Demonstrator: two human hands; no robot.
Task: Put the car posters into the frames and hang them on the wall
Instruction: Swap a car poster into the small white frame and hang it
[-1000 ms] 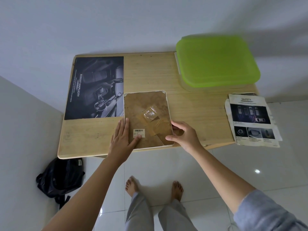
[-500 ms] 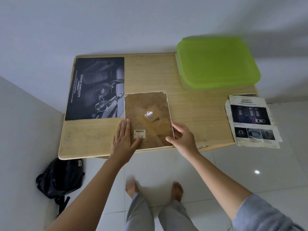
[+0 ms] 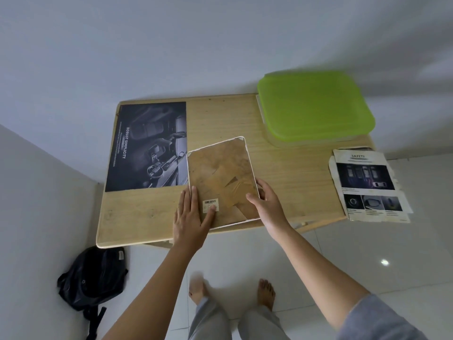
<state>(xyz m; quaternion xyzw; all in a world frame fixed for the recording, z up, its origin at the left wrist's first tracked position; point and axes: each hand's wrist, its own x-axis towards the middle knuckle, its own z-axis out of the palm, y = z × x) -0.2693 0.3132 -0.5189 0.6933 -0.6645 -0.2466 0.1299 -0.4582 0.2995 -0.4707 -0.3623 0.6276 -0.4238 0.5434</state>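
Frame: the frame [image 3: 220, 177] lies back-up at the desk's 6 o'clock edge. Half a second ago it sat square to the desk; it is now turned clockwise, its far right corner swung toward 1 o'clock.
Frame against poster: its left edge has moved up to the right edge of the dark car poster [image 3: 147, 146], which has not shifted from 9 o'clock.
Back panel: the shiny glint seen earlier on the brown backing is gone; a paler folded shape shows there.
Left hand: the left hand [image 3: 191, 217] stays flat on the frame's near left corner, fingers straight, thumb on the barcode sticker [image 3: 210, 203].
Right hand: the right hand [image 3: 269, 204] pinches the frame's right edge, thumb on the backing. It sits slightly farther up that edge than before.
Unmoved: the green-lidded box [image 3: 316, 106] at 1 o'clock, the safety poster [image 3: 367, 185] at 3 o'clock and the backpack [image 3: 90, 276] on the floor at 7 o'clock.
Hard to tell: whether the frame's far edge is lifted off the desk [image 3: 282, 173] or overlaps the dark poster.
Hidden: the frame's front, the right hand's fingertips under the edge, and the sticker's print, too small to read.
Blurred: the left foot.
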